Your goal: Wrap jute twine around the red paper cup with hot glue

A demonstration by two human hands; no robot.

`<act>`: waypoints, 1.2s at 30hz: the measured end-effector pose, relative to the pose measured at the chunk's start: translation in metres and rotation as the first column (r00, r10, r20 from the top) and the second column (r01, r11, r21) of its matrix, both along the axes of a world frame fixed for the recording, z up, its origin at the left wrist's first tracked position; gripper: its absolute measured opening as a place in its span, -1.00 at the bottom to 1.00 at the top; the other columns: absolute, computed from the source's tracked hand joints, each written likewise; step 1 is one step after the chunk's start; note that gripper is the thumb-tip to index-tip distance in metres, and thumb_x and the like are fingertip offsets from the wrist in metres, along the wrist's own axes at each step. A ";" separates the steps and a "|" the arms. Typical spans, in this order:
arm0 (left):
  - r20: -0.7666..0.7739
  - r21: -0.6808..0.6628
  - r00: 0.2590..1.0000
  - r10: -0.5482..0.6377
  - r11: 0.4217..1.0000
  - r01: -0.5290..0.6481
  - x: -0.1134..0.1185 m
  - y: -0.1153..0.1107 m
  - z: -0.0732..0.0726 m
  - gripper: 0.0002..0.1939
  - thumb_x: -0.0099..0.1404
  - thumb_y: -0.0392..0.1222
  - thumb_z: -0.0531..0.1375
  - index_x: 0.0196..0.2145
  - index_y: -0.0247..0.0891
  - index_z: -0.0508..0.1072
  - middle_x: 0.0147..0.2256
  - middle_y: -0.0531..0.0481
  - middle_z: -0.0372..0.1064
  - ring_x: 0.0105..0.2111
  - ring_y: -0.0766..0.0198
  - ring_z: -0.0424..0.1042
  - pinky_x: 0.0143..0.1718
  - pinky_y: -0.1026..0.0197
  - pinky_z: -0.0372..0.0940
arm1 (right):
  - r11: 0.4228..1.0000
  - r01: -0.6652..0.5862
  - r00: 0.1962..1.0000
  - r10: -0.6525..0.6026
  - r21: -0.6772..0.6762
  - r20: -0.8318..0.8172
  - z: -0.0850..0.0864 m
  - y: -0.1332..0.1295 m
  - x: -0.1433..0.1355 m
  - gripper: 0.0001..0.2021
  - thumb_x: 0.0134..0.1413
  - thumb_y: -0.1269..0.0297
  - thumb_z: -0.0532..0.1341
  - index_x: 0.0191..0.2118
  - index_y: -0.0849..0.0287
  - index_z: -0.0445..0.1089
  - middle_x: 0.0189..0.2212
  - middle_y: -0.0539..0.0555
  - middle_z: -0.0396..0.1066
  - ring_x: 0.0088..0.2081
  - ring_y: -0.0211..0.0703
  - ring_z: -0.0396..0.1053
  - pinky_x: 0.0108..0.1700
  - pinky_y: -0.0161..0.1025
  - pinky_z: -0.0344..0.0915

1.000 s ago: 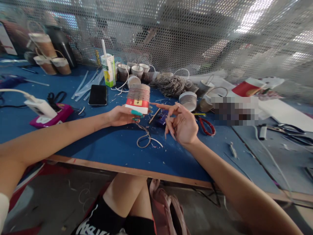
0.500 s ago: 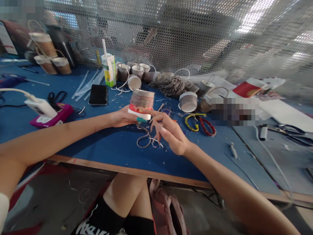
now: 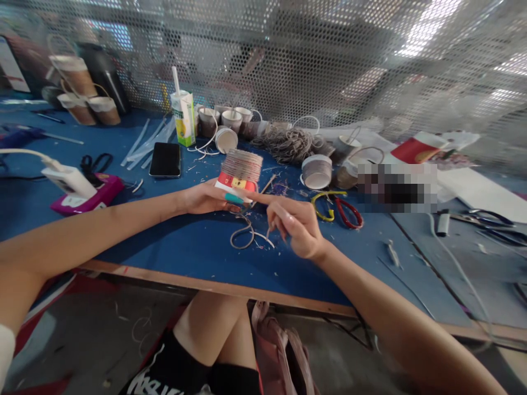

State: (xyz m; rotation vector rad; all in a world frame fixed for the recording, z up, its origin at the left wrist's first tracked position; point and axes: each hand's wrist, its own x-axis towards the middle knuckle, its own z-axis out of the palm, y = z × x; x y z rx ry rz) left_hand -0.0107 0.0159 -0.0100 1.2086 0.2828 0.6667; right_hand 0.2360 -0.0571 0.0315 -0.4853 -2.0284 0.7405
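At six o'clock from a red-and-white, cord-wound cup [image 3: 241, 164], a looped grey cord [image 3: 233, 243] is seen. At four, the right hand's [image 3: 300, 226] index finger is extended; its grip cannot be told. The cup, its yellow label [image 3: 238, 183] unreadable, is clasped by the left hand [image 3: 202, 197]. At eleven, a green-and-white drink carton [image 3: 183, 118] is blurrily lettered.

Your blue worktop [image 3: 193, 249] before a perforated screen [image 3: 313, 66]
The grey screen spans your view (bright light [image 3: 430, 27] glares through, upper right); below the worktop's wooden edge [image 3: 197, 283] you have grey floor [image 3: 94, 334].
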 end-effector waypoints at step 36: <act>0.047 -0.073 0.999 0.028 0.997 -0.025 -0.001 0.005 -0.001 -0.49 0.05 -0.06 0.54 -0.03 -0.19 0.64 -0.06 -0.15 0.66 -0.01 0.04 0.60 0.14 -0.05 0.40 | 0.965 -0.077 0.997 0.083 -0.252 0.011 0.000 -0.001 -0.002 -0.54 0.41 -0.19 0.12 -0.33 0.11 0.35 -0.40 0.00 0.50 -0.66 -0.38 0.26 -0.59 -0.32 0.35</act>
